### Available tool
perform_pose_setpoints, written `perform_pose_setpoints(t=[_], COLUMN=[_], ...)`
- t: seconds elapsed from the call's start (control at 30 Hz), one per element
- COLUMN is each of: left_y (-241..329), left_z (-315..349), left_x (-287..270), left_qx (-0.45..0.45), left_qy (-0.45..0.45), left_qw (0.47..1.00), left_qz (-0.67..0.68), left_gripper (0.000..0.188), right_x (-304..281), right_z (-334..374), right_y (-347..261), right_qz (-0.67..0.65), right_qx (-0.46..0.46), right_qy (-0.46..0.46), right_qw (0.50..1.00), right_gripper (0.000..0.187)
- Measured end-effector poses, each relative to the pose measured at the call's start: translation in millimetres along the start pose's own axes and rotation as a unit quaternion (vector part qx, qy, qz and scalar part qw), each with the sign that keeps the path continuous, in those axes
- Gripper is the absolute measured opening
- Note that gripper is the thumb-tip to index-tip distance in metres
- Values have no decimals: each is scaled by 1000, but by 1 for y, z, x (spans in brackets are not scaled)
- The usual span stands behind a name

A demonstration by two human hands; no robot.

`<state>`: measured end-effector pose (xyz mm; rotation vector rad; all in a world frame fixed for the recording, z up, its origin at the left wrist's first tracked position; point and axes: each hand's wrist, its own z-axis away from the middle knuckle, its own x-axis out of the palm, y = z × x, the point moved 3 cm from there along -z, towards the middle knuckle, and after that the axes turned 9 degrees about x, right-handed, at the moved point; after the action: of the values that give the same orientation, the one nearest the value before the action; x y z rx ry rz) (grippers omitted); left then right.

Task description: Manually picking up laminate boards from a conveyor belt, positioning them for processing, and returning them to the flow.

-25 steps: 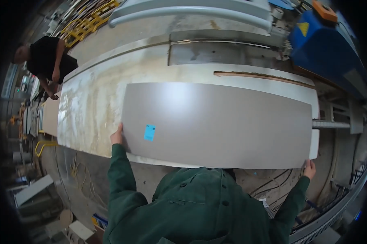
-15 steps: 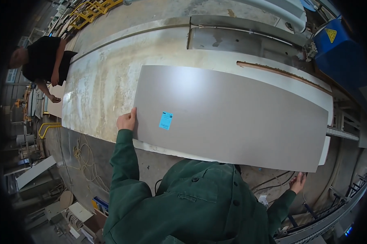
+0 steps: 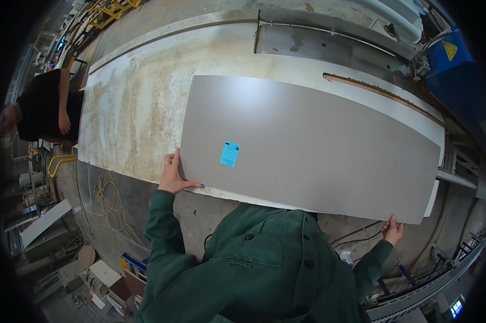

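Observation:
A large flat grey panel (image 3: 307,145) with a blue label (image 3: 230,154) lies over the worn, stained white table (image 3: 130,107). At its near left corner is my left hand (image 3: 174,175), fingers against the left edge and thumb stretched along the front edge, so the corner sits between them. My right hand (image 3: 393,231) grips the front edge close to the near right corner, with fingertips on the top face. What its other fingers do below the panel is hidden.
Beyond the table stands a blue machine housing (image 3: 453,70) with a yellow warning sign. A brown-edged slot (image 3: 383,94) runs behind the panel. Another person (image 3: 43,107) in black stands at the far left. A coiled cord (image 3: 111,199) lies on the floor.
My left hand has slid nearer me onto the corner, its thumb now spread along the front edge. My right fingers have come up onto the panel. The other person has turned.

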<state>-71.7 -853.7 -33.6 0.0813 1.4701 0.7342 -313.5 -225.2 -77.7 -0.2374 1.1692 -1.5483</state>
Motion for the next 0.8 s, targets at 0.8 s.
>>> perform_pose_setpoints(t=[0.8], left_y=[-102], left_z=[-28], left_x=[-19], left_qx=[10], left_qy=[149], left_qw=[989], left_qz=[-6], left_gripper=[100], right_x=[126], right_z=[42], right_y=[-55], right_qz=[-97], right_qx=[-43], right_qy=[-101], right_qw=[989], right_gripper=[83])
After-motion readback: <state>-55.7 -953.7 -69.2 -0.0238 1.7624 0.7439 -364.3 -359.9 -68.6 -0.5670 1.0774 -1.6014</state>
